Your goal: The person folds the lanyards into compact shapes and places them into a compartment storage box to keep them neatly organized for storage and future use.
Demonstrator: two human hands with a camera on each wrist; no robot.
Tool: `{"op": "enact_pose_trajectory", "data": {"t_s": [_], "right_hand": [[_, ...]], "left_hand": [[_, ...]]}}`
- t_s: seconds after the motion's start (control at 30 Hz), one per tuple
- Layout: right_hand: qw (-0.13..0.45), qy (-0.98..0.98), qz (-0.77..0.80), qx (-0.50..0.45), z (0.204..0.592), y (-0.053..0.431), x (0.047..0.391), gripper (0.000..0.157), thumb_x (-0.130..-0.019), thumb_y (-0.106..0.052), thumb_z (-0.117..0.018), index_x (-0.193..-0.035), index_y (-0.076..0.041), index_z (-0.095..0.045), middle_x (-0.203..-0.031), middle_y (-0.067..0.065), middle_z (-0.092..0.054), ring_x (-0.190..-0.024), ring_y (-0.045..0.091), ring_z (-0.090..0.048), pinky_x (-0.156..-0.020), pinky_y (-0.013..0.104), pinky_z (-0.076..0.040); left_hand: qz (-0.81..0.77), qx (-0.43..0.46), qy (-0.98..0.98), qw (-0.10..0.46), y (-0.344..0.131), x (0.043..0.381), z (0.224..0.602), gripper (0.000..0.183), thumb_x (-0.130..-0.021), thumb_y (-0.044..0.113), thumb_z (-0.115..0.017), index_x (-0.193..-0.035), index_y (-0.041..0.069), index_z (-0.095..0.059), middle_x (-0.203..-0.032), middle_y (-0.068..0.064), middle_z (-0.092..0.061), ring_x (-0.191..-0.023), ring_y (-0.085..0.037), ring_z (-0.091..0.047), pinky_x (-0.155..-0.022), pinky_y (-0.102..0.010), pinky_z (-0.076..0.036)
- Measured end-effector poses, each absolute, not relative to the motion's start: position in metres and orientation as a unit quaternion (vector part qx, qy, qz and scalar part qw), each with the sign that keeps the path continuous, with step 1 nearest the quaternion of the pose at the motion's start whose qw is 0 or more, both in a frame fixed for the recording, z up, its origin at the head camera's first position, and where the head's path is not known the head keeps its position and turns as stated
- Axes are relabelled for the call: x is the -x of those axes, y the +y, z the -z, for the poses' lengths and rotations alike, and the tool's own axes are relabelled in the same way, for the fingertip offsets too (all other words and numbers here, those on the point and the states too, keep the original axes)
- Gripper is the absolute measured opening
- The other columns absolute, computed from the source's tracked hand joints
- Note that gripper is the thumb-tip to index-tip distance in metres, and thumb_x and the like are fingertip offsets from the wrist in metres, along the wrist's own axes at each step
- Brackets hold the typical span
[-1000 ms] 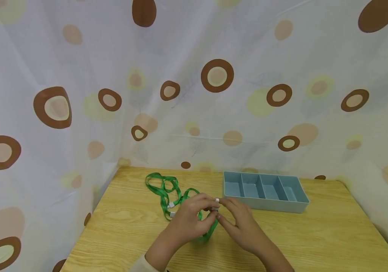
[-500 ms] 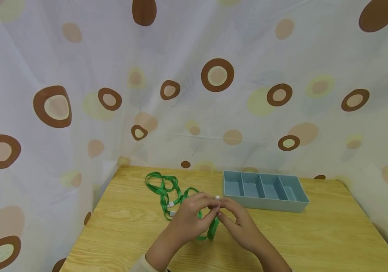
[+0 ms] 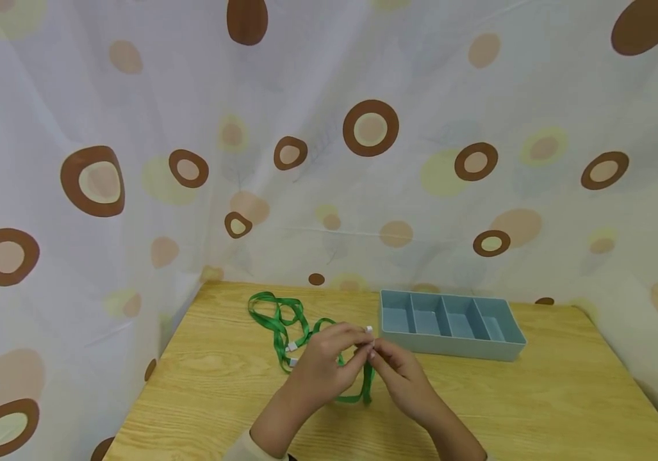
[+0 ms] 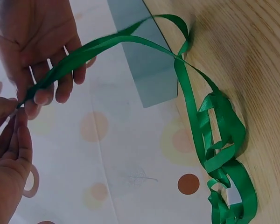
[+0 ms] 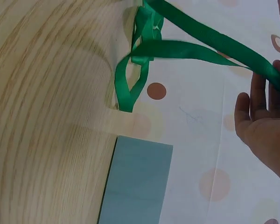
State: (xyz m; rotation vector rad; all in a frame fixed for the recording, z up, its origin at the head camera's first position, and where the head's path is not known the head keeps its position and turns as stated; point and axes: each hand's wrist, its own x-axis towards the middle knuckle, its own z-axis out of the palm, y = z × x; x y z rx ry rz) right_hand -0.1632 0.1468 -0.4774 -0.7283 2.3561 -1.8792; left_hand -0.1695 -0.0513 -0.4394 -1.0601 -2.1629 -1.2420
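Spotted cloth point(image 3: 317, 77) backs the wooden surface point(image 3: 536, 410), where left hand point(image 3: 318, 362) and right hand point(image 3: 406, 384) meet, pinching a raised green strap point(image 4: 84, 52) (work seemingly under way), while looped lengths point(image 4: 233, 121) lying left of the tray point(image 3: 450, 346) apparently await handling.

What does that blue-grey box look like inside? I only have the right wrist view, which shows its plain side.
Observer: The head view shows the blue-grey box is split by dividers into four compartments in a row.
Operator: And what is up at the grip, past the edge of my picture?
Observer: In the head view, a small white piece shows just above where the fingertips of the left hand and the right hand come close together.
Operator: Anything else white that I'm missing?
Observer: Yes, the left wrist view shows a white tab among the loops of green ribbon lying on the table.
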Motion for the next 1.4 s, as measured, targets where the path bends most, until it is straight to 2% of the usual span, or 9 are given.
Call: {"op": "enact_pose_trajectory", "data": {"t_s": [0.17, 0.27, 0.4, 0.5, 0.7, 0.8, 1.03, 1.3, 1.4], "right_hand": [[0.038, 0.74, 0.628, 0.24, 0.4778, 0.1447, 0.1623, 0.029, -0.116, -0.02, -0.044, -0.118, -0.001, -0.066, -0.099, 0.007, -0.068, -0.096, 0.014, -0.07, -0.09, 0.031, -0.061], [0.034, 0.732, 0.636, 0.243, 0.4784, 0.1445, 0.1617, 0.027, -0.117, -0.018, -0.042, -0.116, -0.001, -0.063, -0.084, 0.007, -0.058, -0.078, 0.018, -0.062, -0.075, 0.034, -0.06], [0.018, 0.729, 0.644, 0.229, 0.4788, 0.1438, 0.1606, 0.026, -0.116, -0.016, -0.044, -0.118, 0.001, -0.063, -0.078, 0.002, -0.05, -0.065, 0.014, -0.047, -0.061, 0.033, -0.05], [0.007, 0.735, 0.643, 0.214, 0.4781, 0.1432, 0.1601, 0.026, -0.116, -0.017, -0.046, -0.116, 0.003, -0.063, -0.08, 0.002, -0.051, -0.065, 0.008, -0.044, -0.059, 0.03, -0.047], [-0.012, 0.743, 0.638, 0.204, 0.477, 0.1426, 0.1594, 0.027, -0.115, -0.015, -0.048, -0.109, 0.007, -0.063, -0.081, 0.009, -0.052, -0.067, 0.015, -0.048, -0.058, 0.028, -0.047], [-0.019, 0.746, 0.635, 0.201, 0.4776, 0.1425, 0.1593, 0.027, -0.114, -0.014, -0.048, -0.107, 0.007, -0.064, -0.079, 0.008, -0.052, -0.066, 0.012, -0.047, -0.057, 0.028, -0.045], [-0.021, 0.758, 0.625, 0.185, 0.4783, 0.1432, 0.1565, 0.027, -0.114, -0.016, -0.049, -0.105, 0.004, -0.066, -0.083, -0.001, -0.055, -0.07, 0.008, -0.048, -0.06, 0.029, -0.047], [-0.021, 0.774, 0.613, 0.159, 0.4782, 0.1452, 0.1559, 0.024, -0.113, -0.017, -0.054, -0.103, -0.001, -0.069, -0.079, 0.001, -0.052, -0.068, 0.006, -0.047, -0.061, 0.025, -0.046], [-0.024, 0.772, 0.617, 0.154, 0.4784, 0.1457, 0.155, 0.021, -0.111, -0.017, -0.057, -0.109, 0.0, -0.069, -0.085, 0.002, -0.058, -0.074, 0.007, -0.053, -0.066, 0.025, -0.051]], "left_hand": [[0.448, 0.37, -0.781, 0.228, -0.0521, 0.1691, 0.4408, 0.014, -0.098, 0.003, -0.076, -0.111, 0.004, -0.08, -0.112, -0.005, -0.078, -0.109, -0.019, -0.075, -0.091, -0.021, -0.061], [0.439, 0.362, -0.784, 0.247, -0.0524, 0.1705, 0.4408, 0.012, -0.098, 0.004, -0.076, -0.11, 0.004, -0.08, -0.112, -0.006, -0.078, -0.11, -0.02, -0.076, -0.093, -0.022, -0.061], [0.445, 0.359, -0.78, 0.255, -0.0533, 0.1723, 0.44, 0.012, -0.099, 0.005, -0.075, -0.11, 0.005, -0.079, -0.112, -0.005, -0.078, -0.111, -0.019, -0.076, -0.095, -0.021, -0.06], [0.453, 0.362, -0.772, 0.261, -0.054, 0.1733, 0.4407, 0.011, -0.099, 0.005, -0.076, -0.109, 0.004, -0.079, -0.111, -0.006, -0.078, -0.108, -0.018, -0.076, -0.09, -0.022, -0.062], [0.457, 0.37, -0.758, 0.282, -0.054, 0.1747, 0.4436, 0.01, -0.097, 0.001, -0.076, -0.107, 0.004, -0.076, -0.107, -0.005, -0.077, -0.092, -0.013, -0.074, -0.08, -0.018, -0.061], [0.461, 0.364, -0.757, 0.285, -0.0543, 0.1745, 0.4441, 0.012, -0.097, 0.0, -0.076, -0.107, 0.006, -0.073, -0.105, -0.004, -0.077, -0.088, -0.011, -0.072, -0.079, -0.017, -0.059], [0.462, 0.347, -0.763, 0.289, -0.055, 0.1735, 0.445, 0.014, -0.097, 0.002, -0.077, -0.107, 0.009, -0.069, -0.103, -0.003, -0.076, -0.086, -0.01, -0.071, -0.079, -0.019, -0.06], [0.462, 0.32, -0.763, 0.319, -0.057, 0.1761, 0.4438, 0.014, -0.095, 0.004, -0.079, -0.1, 0.01, -0.068, -0.094, -0.001, -0.073, -0.083, -0.011, -0.069, -0.075, -0.026, -0.061], [0.467, 0.315, -0.761, 0.322, -0.0582, 0.177, 0.4431, 0.012, -0.096, 0.003, -0.078, -0.099, 0.009, -0.068, -0.094, -0.002, -0.073, -0.082, -0.012, -0.069, -0.074, -0.028, -0.061]]}}
